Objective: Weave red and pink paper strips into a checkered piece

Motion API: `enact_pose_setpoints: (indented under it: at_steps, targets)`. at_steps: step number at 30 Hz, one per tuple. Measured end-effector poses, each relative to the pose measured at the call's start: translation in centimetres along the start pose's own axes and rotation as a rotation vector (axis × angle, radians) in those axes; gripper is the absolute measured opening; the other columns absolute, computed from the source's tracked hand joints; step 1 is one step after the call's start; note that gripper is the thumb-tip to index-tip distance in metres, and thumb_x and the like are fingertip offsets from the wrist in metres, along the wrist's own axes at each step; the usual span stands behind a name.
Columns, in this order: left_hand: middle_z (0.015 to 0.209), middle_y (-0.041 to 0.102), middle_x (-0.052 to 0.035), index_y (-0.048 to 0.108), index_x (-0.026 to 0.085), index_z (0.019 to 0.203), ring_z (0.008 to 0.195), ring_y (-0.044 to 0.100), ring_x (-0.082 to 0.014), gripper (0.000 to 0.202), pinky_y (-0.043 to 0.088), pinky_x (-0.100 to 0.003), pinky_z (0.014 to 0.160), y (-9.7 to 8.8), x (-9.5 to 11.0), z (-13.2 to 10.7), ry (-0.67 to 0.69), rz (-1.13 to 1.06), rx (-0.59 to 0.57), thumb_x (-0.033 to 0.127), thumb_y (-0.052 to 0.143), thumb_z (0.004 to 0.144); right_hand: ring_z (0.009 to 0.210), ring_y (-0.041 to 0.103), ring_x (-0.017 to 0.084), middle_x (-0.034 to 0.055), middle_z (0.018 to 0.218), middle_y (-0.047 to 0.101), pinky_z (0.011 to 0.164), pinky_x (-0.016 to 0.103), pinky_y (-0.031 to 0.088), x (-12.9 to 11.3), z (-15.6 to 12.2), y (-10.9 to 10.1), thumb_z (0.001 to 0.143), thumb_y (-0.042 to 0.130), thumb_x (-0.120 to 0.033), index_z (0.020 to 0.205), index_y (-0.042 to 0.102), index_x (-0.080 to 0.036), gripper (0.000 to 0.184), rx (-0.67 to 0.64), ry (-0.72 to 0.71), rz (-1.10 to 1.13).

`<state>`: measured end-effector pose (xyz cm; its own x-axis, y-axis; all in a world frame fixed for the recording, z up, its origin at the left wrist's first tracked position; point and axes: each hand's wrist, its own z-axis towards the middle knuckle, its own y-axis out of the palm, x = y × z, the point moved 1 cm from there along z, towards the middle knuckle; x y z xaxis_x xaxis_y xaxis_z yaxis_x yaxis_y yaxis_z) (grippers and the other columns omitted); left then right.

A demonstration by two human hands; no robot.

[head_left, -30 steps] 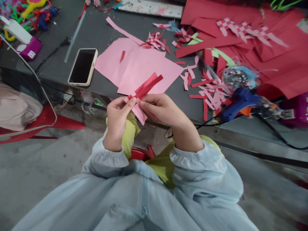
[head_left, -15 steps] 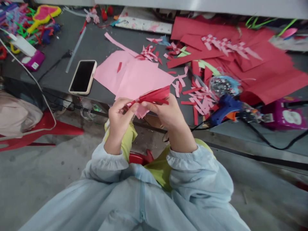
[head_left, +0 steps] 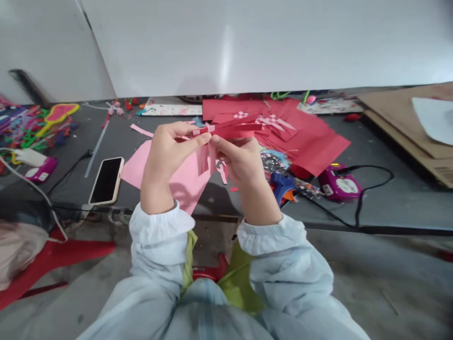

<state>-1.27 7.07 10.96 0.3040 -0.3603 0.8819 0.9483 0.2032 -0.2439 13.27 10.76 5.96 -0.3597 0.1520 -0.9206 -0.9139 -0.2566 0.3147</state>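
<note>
My left hand and my right hand are raised in front of me, both pinching a small weave of red and pink paper strips. Red strips stick out to the right over my right hand; pink strips hang down between my thumbs. The left thumb and forefinger close on the weave's left end, and the right fingers press it from below. Under my hands lie pink paper sheets on the dark table.
A phone lies left of the pink sheets. Red paper sheets, a blue glue gun, a purple device with a black cable, pipe cleaners and cardboard crowd the table. A red stool stands on the floor.
Both hands have lifted the strip weave higher and closer to the camera. My head has tilted up, so the wall and the table's far side now show.
</note>
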Motion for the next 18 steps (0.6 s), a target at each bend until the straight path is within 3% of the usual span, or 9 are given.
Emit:
enact_pose_setpoints:
  at_steps: [4,8,9,11,14,18]
  targets:
    - [0.074,0.072,-0.0017,0.076,0.02,0.069,0.072,0.063,-0.0146,0.014,0.049,-0.026,0.068,1.0,-1.7,1.3,-0.033,-0.051,0.004,0.031,0.084,0.073,0.064,0.061,0.013,0.0007,0.071,0.069,0.064,0.029,0.051,0.5,1.4,-0.7,0.068,0.081,-0.036,0.073,0.069,-0.019,0.021,0.091,-0.065,-0.043]
    - [0.105,0.076,-0.0061,0.077,0.023,0.098,0.097,0.068,-0.0179,0.034,0.052,-0.026,0.081,2.2,-3.6,0.4,-0.147,-0.09,0.155,0.051,0.078,0.079,0.078,0.068,0.019,0.0034,0.081,0.072,0.078,0.035,0.056,2.0,1.5,-1.7,0.075,0.076,-0.033,0.08,0.069,-0.021,0.015,0.288,-0.184,-0.142]
    - [0.103,0.075,-0.006,0.076,0.023,0.1,0.097,0.068,-0.0173,0.038,0.052,-0.025,0.079,2.4,-3.9,0.3,-0.162,-0.11,0.173,0.057,0.072,0.083,0.079,0.068,0.019,0.0035,0.08,0.071,0.079,0.036,0.056,2.0,1.2,-2.0,0.077,0.075,-0.032,0.079,0.069,-0.022,0.012,0.35,-0.24,-0.181]
    - [0.087,0.073,-0.0054,0.075,0.021,0.088,0.081,0.067,-0.015,0.049,0.051,-0.024,0.068,2.8,-4.1,0.1,-0.215,-0.188,0.162,0.067,0.056,0.089,0.081,0.067,0.02,0.0038,0.082,0.071,0.081,0.038,0.055,1.7,0.6,-2.6,0.082,0.073,-0.03,0.082,0.073,-0.024,0.006,0.295,-0.413,-0.403]
    - [0.065,0.065,-0.0063,0.07,0.019,0.067,0.059,0.06,-0.0129,0.07,0.048,-0.026,0.057,3.2,-4.0,0.1,-0.343,-0.287,0.013,0.074,0.036,0.093,0.087,0.066,0.022,0.0045,0.089,0.072,0.086,0.042,0.053,0.7,-0.9,-3.7,0.088,0.068,-0.028,0.092,0.076,-0.027,0.008,0.337,-0.693,-0.692]
    - [0.062,0.065,-0.0075,0.07,0.018,0.064,0.056,0.06,-0.0151,0.071,0.048,-0.029,0.056,3.5,-3.7,0.2,-0.423,-0.349,-0.105,0.076,0.039,0.09,0.09,0.064,0.023,0.0038,0.096,0.073,0.085,0.042,0.054,0.9,-2.3,-4.8,0.093,0.061,-0.027,0.112,0.073,-0.032,0.023,0.287,-0.939,-0.99]
